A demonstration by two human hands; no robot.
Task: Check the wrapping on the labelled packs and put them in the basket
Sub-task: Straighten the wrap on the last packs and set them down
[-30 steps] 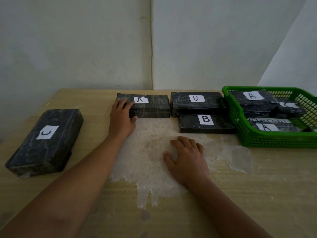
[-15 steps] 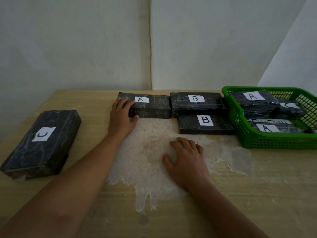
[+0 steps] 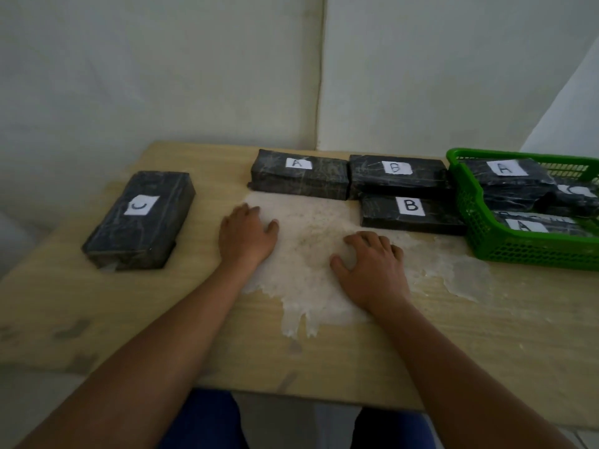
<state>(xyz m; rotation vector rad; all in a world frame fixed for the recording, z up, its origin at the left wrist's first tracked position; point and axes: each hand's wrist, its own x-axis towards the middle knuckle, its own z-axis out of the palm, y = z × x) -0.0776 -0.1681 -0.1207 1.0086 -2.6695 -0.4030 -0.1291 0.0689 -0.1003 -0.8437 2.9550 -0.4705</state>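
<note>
Several black wrapped packs with white letter labels lie on the wooden table (image 3: pixel 486 335). A pack marked A (image 3: pixel 299 175) sits at the back centre, with two packs marked B (image 3: pixel 397 176) (image 3: pixel 411 212) to its right. A pack marked C (image 3: pixel 140 220) lies apart at the left. The green basket (image 3: pixel 518 247) at the right holds several packs, two marked A. My left hand (image 3: pixel 247 234) rests flat on the table just in front of the A pack, holding nothing. My right hand (image 3: pixel 372 267) rests palm down on the table centre, fingers slightly bent.
A pale, rough worn patch (image 3: pixel 308 254) covers the table's middle under both hands. White walls meet in a corner behind the table. The table's near edge runs below my forearms, with blue-clad knees under it.
My left hand has let go of the A pack's left end and drawn back onto the table. The view has tilted down and back. My right hand stays put.
</note>
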